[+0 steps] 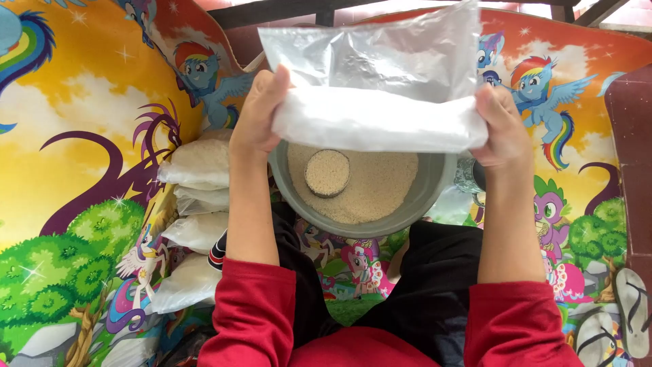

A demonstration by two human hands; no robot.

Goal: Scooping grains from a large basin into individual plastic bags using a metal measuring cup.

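Bag [377, 119] of grain lies long axis left-right, open top pointing far, over bowl [414, 204]; left hand [258, 112] and right hand [499, 126] pinch its ends.

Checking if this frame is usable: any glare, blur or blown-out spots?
Head view: sharp overall; glare on the clear upper half of the plastic bag; blown-out daylight along the top edge; soft even light on the bowl and both hands, left hand, right hand.

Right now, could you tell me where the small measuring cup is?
The small cup sits in the grain inside the grey bowl, centre of the head view, just below the plastic bag.
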